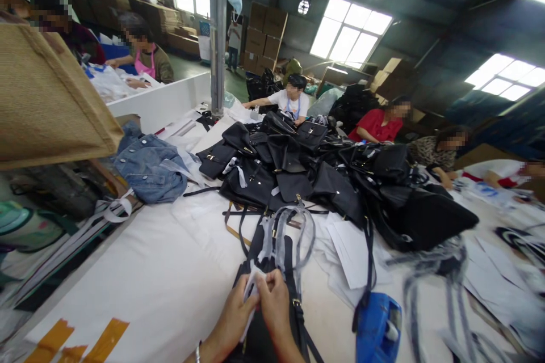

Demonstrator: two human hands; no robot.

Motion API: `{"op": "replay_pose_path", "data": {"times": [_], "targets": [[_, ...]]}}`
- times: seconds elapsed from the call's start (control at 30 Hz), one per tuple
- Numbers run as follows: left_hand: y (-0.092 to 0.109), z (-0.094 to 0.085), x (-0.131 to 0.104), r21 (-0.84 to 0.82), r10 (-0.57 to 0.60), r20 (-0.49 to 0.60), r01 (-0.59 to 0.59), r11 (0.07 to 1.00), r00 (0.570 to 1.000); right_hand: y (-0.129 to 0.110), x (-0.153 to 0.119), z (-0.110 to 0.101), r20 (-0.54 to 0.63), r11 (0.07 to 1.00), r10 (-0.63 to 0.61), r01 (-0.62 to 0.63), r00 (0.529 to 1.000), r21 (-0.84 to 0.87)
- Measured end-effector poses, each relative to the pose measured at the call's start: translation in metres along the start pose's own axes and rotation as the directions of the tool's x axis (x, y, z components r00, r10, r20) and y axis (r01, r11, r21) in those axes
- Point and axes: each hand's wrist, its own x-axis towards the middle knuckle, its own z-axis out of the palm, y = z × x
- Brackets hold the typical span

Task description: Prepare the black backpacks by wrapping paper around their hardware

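Observation:
Both my hands meet low in the middle of the head view, above a black bag lying on the white table. Between the fingers of my left hand and my right hand is a strip of thin white wrapping. The fingers of each hand are closed on it. Translucent wrapped straps loop up from the bag just beyond my hands. A black strap with a buckle runs down to the right of my right hand.
A heap of black bags covers the table ahead. A denim jacket lies to the left, white paper sheets to the right. A blue tool or dispenser stands at the lower right. Several people sit beyond the heap, near a metal post.

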Motion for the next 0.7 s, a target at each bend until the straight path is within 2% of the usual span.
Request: {"op": "replay_pose_path", "data": {"times": [0.1, 0.2, 0.27, 0.4, 0.57, 0.63, 0.7], "targets": [[-0.003, 0.0, 0.003, 0.038, -0.008, -0.002, 0.008, 0.999, 1.0, 0.005, 0.003, -0.007, 0.127, 0.984, 0.033, -0.055, 0.991, 0.172], [-0.005, -0.001, 0.005, 0.005, -0.027, 0.044, 0.027, 1.0, 0.999, 0.011, 0.003, -0.016, 0.318, 0.904, 0.038, -0.168, 0.947, 0.394], [-0.005, -0.001, 0.005, -0.016, -0.02, 0.073, 0.021, 1.0, 0.997, 0.013, 0.001, -0.02, 0.369, 0.87, 0.027, -0.204, 0.929, 0.449], [-0.001, -0.004, 0.006, -0.012, -0.015, 0.077, 0.016, 1.0, 0.997, 0.013, -0.001, -0.018, 0.336, 0.892, 0.035, -0.181, 0.941, 0.415], [0.011, -0.006, 0.003, 0.082, 0.038, 0.114, -0.047, 0.995, 0.993, 0.012, 0.006, -0.014, 0.287, 0.927, 0.067, -0.166, 0.956, 0.337], [0.013, -0.004, 0.001, 0.106, 0.067, 0.111, -0.079, 0.991, 0.992, 0.009, 0.008, -0.014, 0.26, 0.948, 0.078, -0.152, 0.962, 0.281], [0.013, -0.001, 0.0, 0.112, 0.091, 0.076, -0.099, 0.989, 0.993, 0.004, 0.007, -0.014, 0.201, 0.981, 0.053, -0.088, 0.978, 0.17]]}}
